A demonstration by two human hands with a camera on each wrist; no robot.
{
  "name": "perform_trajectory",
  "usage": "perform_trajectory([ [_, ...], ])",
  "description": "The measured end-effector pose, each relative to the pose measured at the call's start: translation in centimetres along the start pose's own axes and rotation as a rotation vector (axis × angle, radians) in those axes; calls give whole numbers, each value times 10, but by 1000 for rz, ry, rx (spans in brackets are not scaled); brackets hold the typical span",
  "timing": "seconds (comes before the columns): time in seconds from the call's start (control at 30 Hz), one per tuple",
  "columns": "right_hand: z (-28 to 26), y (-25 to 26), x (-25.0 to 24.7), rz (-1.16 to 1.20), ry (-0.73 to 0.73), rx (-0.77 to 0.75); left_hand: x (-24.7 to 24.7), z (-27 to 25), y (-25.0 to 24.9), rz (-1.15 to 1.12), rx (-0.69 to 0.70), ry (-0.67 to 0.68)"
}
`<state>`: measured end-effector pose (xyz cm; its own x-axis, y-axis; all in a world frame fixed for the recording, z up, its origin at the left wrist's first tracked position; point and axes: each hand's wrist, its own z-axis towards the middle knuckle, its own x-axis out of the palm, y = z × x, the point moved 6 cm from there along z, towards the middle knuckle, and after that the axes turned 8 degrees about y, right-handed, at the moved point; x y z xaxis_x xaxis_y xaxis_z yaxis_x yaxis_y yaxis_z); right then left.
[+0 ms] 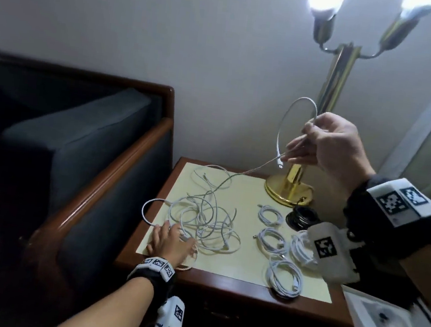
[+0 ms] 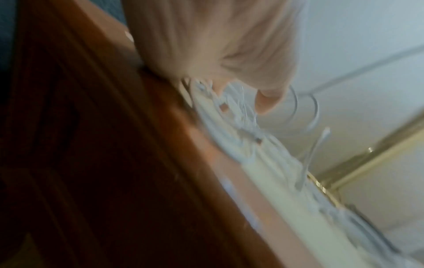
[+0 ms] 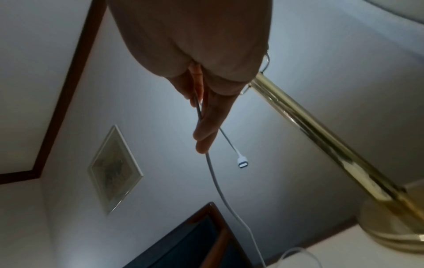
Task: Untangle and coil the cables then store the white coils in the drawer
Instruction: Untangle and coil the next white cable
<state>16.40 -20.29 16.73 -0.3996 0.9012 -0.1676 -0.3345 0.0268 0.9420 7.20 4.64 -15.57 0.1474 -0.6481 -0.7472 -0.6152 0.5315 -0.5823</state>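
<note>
1. Head view: a brass lamp point(image 1: 291, 186) stands at the back of the nightstand point(image 1: 221, 281), its stem rising just behind the raised right hand point(image 1: 333, 148). Beside the lamp base lies a black coil point(image 1: 301, 217); four white coils point(image 1: 272, 242) lie in front of the lamp, near the table's right edge.
2. An armchair point(image 1: 80, 152) with a wooden rail closes off the side of the table opposite the coils; its near edge is open.
3. The right hand pinches a white cable point(image 1: 284, 128) in front of the lamp stem. A loop arcs upward from the fingers, the connector point(image 3: 242, 163) hangs just below them, and the long run slants down away from the lamp to the tangle point(image 1: 207, 222).
4. The left hand point(image 1: 171, 245) presses flat on the tangle's edge farthest from the lamp, fingers spread, gripping nothing; the left wrist view is blurred.
</note>
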Motion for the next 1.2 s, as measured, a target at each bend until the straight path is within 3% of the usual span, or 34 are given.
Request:
perform_trajectory([
  [0.1, -10, 36, -13, -22, -17, -42, -28, -2, -6, -240, 9, 82],
  [0.2, -19, 57, -24, -33, -74, -52, -69, -8, -28, -481, 94, 16],
  [0.33, -35, 66, -30, 13, -128, -32, -119, -18, -72, -621, 216, -25],
  [0.43, -44, 81, -32, 157, -132, -67, -141, -27, -100, -569, 304, -31],
  [0.57, -44, 110, -39, 370, -52, -180, -134, -48, -123, -365, 376, 52],
  [0.63, -45, 124, -38, 446, 10, -256, -130, -64, -144, -417, 516, 93],
  [0.73, -49, 140, -40, 422, 5, -340, -115, -102, -188, -433, 752, 325],
  [0.87, -57, 148, -43, 435, -9, -365, -81, -141, -227, -111, 806, 539],
  [1.03, -63, 150, -59, 236, -128, -212, -68, -135, -239, 41, 785, 415],
  [1.13, -68, 157, -76, 227, -176, -212, -76, -134, -241, -25, 755, 425],
  [1.2, -73, 159, -88, 242, -199, -194, -95, -136, -244, -89, 764, 356],
])
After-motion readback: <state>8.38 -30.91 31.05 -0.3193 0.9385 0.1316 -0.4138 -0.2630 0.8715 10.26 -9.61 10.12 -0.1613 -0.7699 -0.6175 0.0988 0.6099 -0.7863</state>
